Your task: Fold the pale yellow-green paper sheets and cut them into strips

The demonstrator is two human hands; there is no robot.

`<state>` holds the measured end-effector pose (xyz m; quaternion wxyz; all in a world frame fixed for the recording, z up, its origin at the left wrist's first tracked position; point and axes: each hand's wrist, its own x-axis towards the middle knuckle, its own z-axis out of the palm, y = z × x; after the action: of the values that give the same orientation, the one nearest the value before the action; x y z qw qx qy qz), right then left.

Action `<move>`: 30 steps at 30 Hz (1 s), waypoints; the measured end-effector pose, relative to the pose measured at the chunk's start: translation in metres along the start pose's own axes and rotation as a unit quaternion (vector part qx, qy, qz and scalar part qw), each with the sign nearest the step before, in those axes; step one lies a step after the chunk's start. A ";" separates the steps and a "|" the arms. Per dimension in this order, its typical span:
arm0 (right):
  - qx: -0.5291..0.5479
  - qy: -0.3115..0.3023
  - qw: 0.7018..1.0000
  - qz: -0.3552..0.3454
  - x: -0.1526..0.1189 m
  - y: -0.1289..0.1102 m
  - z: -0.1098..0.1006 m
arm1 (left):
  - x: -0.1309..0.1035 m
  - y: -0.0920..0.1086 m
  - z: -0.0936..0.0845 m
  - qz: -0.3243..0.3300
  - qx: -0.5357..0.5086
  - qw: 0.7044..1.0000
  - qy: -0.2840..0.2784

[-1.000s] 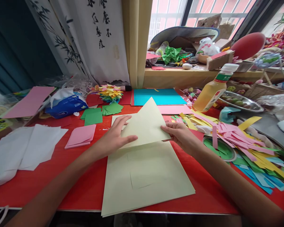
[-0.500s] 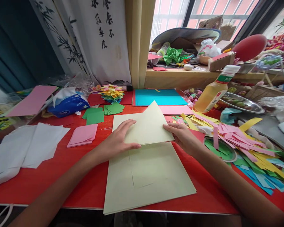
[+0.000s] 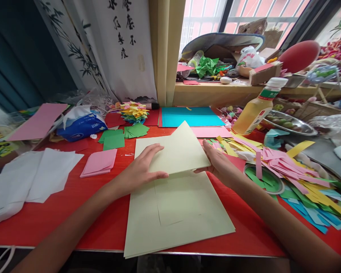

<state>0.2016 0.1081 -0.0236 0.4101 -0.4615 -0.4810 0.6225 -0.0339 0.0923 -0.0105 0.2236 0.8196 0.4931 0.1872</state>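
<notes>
A folded cream paper (image 3: 178, 153) with a pointed top lies over larger cream sheets (image 3: 184, 212) in front of me. My left hand (image 3: 143, 165) rests on the left part of the folded paper, its thumb and fingers spread apart. At the paper's right corner, my right hand (image 3: 216, 161) has its fingers stretched along the edge and its thumb apart below. The lower sheets carry a faint creased or cut line and reach past the table's front edge.
Pink squares (image 3: 99, 163) and green squares (image 3: 113, 139) lie left on the red table (image 3: 102, 216). Coloured paper strips (image 3: 284, 163) crowd the right, with a tape roll (image 3: 264, 179). Behind stand a juice bottle (image 3: 254, 108), blue sheets (image 3: 191, 116) and a tissue pack (image 3: 82, 127).
My right hand has let go of its pinch on the paper's right corner; its fingers have straightened and its thumb has moved down and left. My left hand stays in place.
</notes>
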 end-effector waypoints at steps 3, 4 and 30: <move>0.011 -0.010 1.000 0.001 0.000 -0.001 0.000 | 0.000 0.001 0.000 -0.002 0.001 1.000 -0.005; 0.016 -0.012 1.000 0.003 0.000 -0.001 -0.001 | 0.000 0.001 -0.001 -0.004 0.001 1.000 -0.009; 0.058 -0.082 0.995 0.026 -0.006 -0.013 -0.003 | -0.002 0.004 -0.003 0.005 -0.020 1.000 -0.005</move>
<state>0.2064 0.1056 -0.0098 0.3792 -0.3968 -0.4640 0.6953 -0.0336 0.0894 -0.0062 0.2412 0.8182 0.4845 0.1939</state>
